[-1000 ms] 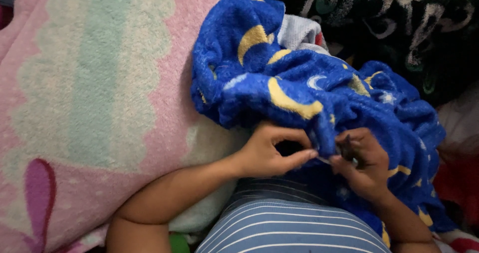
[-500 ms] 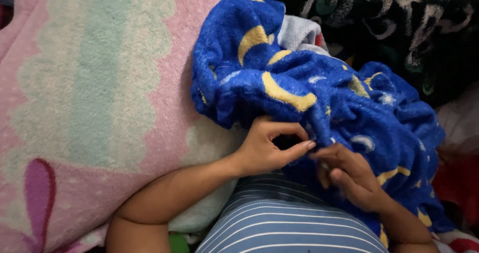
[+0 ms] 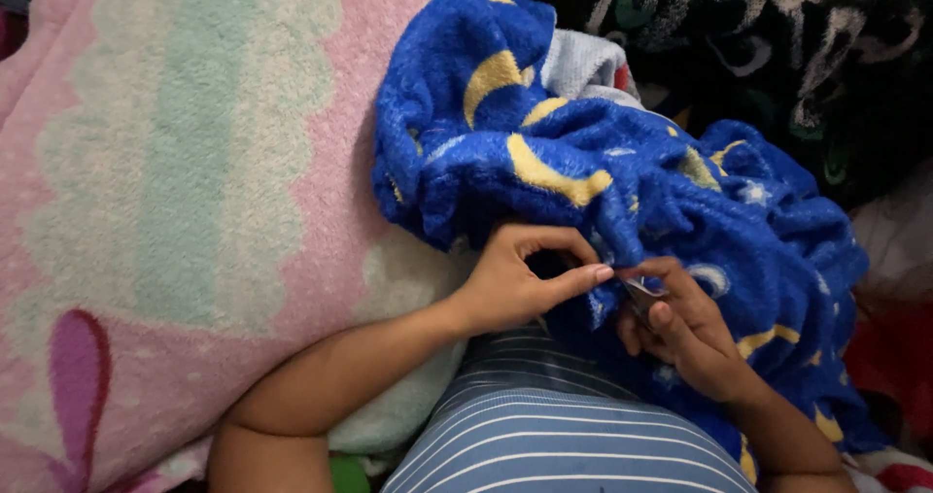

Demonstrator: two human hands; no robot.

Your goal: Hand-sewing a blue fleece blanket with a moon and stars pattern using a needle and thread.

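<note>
Blue fleece blanket (image 3: 622, 192) bunched on lap against pink blanket (image 3: 194, 182). Left hand (image 3: 520, 279) pinches its edge; right hand (image 3: 690, 333) grips a fold plus a small object, unclear. Soft, light, floppy; best held at hem.

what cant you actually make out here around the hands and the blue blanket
- Head view: the small dark thing in the right hand is mostly covered by its fingers; its kind cannot be told.
- What the left hand pinches is hidden by folds of the blue blanket.
- The grey cloth behind is mostly buried under the blanket.
- The pink blanket is cut off by the left and top edges.
- The striped shirt runs off the bottom edge.
</note>
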